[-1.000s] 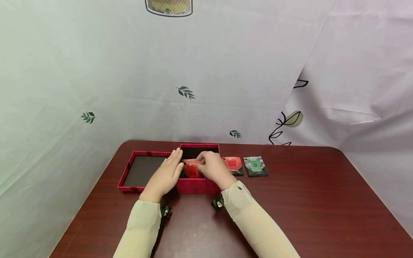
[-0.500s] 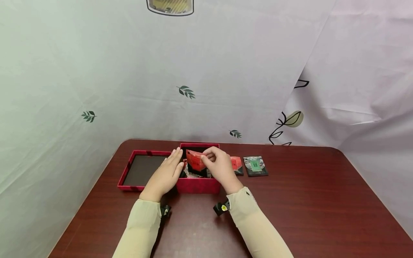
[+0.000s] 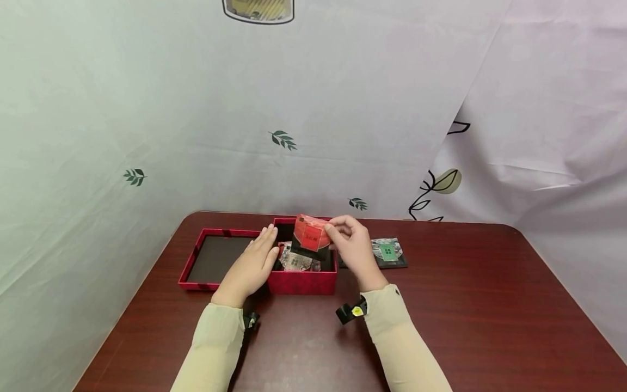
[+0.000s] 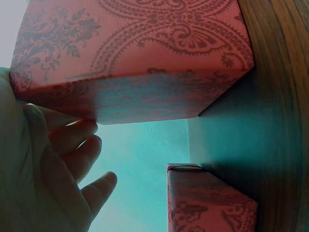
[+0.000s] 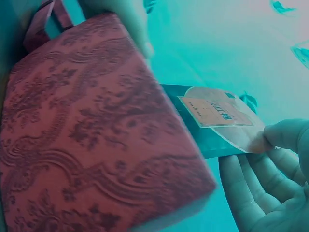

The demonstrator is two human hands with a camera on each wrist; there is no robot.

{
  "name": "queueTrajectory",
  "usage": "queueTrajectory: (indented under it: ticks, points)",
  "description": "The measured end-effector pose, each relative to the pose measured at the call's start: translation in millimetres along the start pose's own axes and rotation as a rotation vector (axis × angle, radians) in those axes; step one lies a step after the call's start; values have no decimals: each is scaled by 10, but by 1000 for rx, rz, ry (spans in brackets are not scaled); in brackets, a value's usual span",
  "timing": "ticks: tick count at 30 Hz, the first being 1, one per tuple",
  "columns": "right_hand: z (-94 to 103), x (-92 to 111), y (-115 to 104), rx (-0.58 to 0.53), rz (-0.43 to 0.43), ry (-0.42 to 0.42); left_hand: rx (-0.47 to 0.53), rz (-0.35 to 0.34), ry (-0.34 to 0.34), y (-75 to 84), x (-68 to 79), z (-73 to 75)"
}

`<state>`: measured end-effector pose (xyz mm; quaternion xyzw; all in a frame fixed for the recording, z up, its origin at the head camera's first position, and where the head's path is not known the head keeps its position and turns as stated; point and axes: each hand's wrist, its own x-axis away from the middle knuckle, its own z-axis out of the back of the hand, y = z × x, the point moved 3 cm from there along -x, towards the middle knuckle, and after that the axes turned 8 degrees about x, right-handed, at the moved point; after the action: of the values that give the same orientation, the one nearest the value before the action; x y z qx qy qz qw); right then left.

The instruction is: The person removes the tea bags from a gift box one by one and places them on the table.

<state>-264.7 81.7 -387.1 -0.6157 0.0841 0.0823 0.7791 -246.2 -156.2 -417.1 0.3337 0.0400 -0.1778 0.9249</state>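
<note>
While I follow from my remote station, the right hand (image 3: 354, 247) pinches a red-and-black sachet (image 3: 311, 238) by its right edge between thumb and fingers, holding it tilted above the red patterned box (image 3: 302, 283). The sachet's red label faces my head view. The left hand (image 3: 247, 268) lies along the box's left side, its fingers extended. Inside the box I see a pale-labelled sachet (image 3: 294, 262). On the dark wooden table (image 3: 490, 305), a shallow red tray (image 3: 215, 261) sits left of the box, and a green-labelled sachet (image 3: 388, 251) lies to its right.
</note>
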Motion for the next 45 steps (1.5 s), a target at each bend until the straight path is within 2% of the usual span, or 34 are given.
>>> queueTrajectory:
  ticks: [13, 21, 26, 45]
  points:
    - [347, -11, 32, -76, -55, 112, 3, -2, 7, 8, 4, 0]
    - [493, 9, 40, -149, -48, 109, 9, -6, 8, 4, 11, 2]
    - [601, 26, 68, -121, -46, 131, 10, -13, 9, 3, 12, 5]
    - [989, 19, 215, -81, -129, 206, 4, -14, 15, -3, 10, -1]
